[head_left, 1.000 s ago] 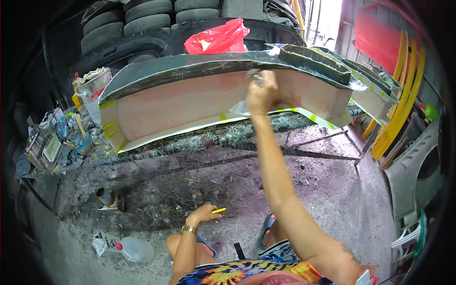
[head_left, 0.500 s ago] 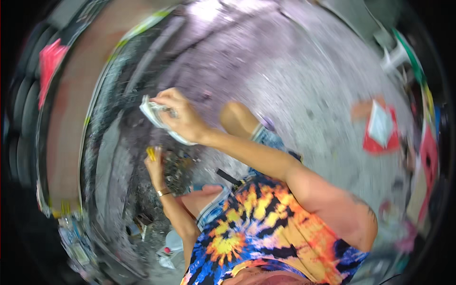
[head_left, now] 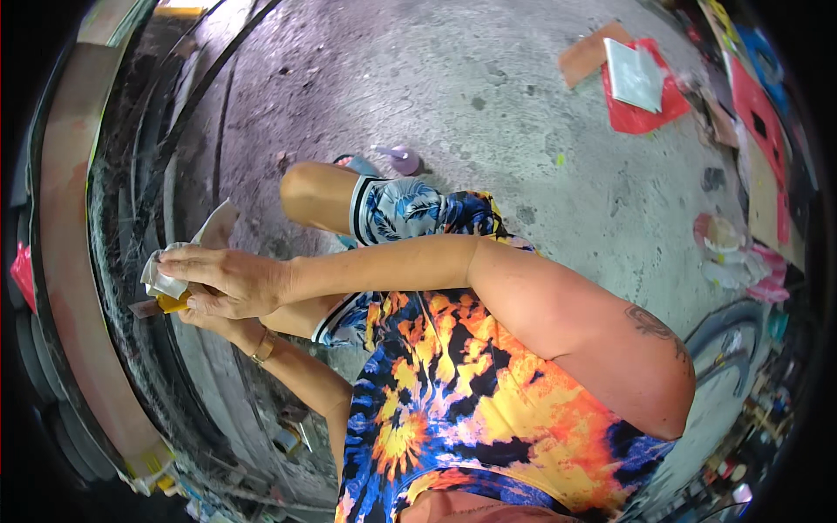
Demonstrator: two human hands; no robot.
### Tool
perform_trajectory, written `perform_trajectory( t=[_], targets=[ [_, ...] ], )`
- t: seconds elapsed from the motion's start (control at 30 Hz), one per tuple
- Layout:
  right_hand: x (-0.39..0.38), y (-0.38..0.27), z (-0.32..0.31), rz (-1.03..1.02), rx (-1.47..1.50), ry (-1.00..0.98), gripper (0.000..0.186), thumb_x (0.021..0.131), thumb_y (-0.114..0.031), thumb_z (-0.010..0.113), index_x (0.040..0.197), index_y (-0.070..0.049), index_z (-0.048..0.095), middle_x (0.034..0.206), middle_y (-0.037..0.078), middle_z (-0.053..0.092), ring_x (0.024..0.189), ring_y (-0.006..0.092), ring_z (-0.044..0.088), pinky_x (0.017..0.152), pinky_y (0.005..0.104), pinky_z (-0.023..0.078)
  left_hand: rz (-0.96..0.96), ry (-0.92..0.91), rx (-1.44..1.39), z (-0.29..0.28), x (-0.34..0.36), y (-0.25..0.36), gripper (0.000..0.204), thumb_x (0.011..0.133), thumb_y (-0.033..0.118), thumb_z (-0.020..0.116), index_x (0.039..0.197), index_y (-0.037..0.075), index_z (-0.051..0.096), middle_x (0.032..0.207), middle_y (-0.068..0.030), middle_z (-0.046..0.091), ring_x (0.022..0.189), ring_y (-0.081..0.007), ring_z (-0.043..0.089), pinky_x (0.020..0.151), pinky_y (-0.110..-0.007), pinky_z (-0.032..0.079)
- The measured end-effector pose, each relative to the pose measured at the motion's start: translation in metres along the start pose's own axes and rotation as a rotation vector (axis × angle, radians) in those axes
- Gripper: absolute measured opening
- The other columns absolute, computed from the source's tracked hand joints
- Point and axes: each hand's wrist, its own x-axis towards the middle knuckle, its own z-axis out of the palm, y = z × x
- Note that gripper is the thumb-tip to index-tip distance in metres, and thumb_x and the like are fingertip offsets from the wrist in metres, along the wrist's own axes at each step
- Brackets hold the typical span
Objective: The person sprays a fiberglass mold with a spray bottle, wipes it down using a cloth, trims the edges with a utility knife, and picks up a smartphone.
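Observation:
My right hand (head_left: 240, 277) is closed on a crumpled white cloth or paper (head_left: 218, 223), one end of which sticks up behind the fingers. Its fingertips press the white piece against a small yellow-handled scraper (head_left: 172, 302). A flat, dull blade (head_left: 141, 309) juts out to the left of the yellow part. My left hand (head_left: 214, 323), below the right one and partly hidden by it, grips the scraper. A bracelet or watch (head_left: 261, 346) circles the left wrist. Both hands meet in front of my knee, over the dark, curved strips at the left.
A long panel (head_left: 65, 200) with reddish patches runs down the left side. On the concrete floor lie a purple container (head_left: 403, 160) by my foot, brown cardboard (head_left: 589, 57) and a red bag (head_left: 660, 112) under a pale flat packet (head_left: 632, 74). Plastic bags (head_left: 758, 270) lie at the right.
My right hand has come down and left with the white piece to meet the left hand. The left hand has moved left with the yellow scraper. The view has turned.

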Motion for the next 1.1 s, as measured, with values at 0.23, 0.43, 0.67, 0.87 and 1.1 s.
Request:
perform_trajectory(
  t=[0.23, 0.43, 0.67, 0.87, 1.1],
  targets=[
    [-0.002, -0.025, -0.098, 0.15, -0.195, 0.133, 0.047, 0.084, 0.0, 0.061, 0.13, 0.001, 0.052, 0.13, 0.018, 0.052, 0.095, 0.022, 0.064, 0.081, 0.0326, 0.054, 0.026, -0.12, 0.011, 0.077, 0.043, -0.001, 0.02, 0.09, 0.016, 0.07, 0.099, -0.001, 0.066, 0.076, 0.0022, 0.059, 0.057, -0.0017, 0.042, 0.048, -0.019, 0.028],
    [0.01, -0.08, -0.175, 0.274, -0.384, 0.285, 0.037, 0.084, 0.0, 0.062, 0.121, -0.003, 0.061, 0.101, 0.01, 0.067, 0.085, 0.0156, 0.066, 0.074, 0.03, 0.054, 0.13, -0.373, -0.147, 0.151, 0.089, -0.022, 0.028, 0.09, 0.009, 0.067, 0.116, 0.003, 0.059, 0.086, 0.002, 0.059, 0.058, -0.0015, 0.043, 0.048, -0.018, 0.031],
    [0.002, -0.088, -0.228, 0.233, -0.619, 0.243, 0.027, 0.088, -0.005, 0.059, 0.114, -0.005, 0.066, 0.094, 0.012, 0.07, 0.08, 0.0181, 0.067, 0.071, 0.0304, 0.053, 0.022, -0.584, -0.075, 0.174, 0.108, -0.059, 0.039, 0.091, 0.003, 0.064, 0.127, -0.001, 0.05, 0.108, -0.0051, 0.06, 0.088, -0.0106, 0.057, 0.07, -0.023, 0.046],
    [-0.032, -0.037, -0.295, 0.372, -1.012, -0.087, 0.026, 0.092, -0.011, 0.053, 0.114, -0.003, 0.064, 0.102, 0.016, 0.067, 0.082, 0.0307, 0.066, 0.073, 0.038, 0.054, 0.073, -0.73, 0.04, 0.177, 0.097, -0.095, 0.033, 0.09, 0.01, 0.068, 0.119, 0.002, 0.056, 0.09, 0.0031, 0.056, 0.066, -0.0044, 0.043, 0.053, -0.02, 0.032],
    [-0.075, 0.029, -0.368, 0.771, -1.021, -0.253, 0.009, 0.083, -0.004, 0.052, 0.087, -0.001, 0.059, 0.086, 0.016, 0.062, 0.08, 0.0327, 0.065, 0.066, 0.045, 0.052, -0.1, -1.144, 0.379, 0.303, 0.115, -0.178, 0.031, 0.09, 0.0, 0.059, 0.12, -0.001, 0.052, 0.098, -0.0022, 0.058, 0.085, -0.0098, 0.053, 0.076, -0.024, 0.045]
  ],
)
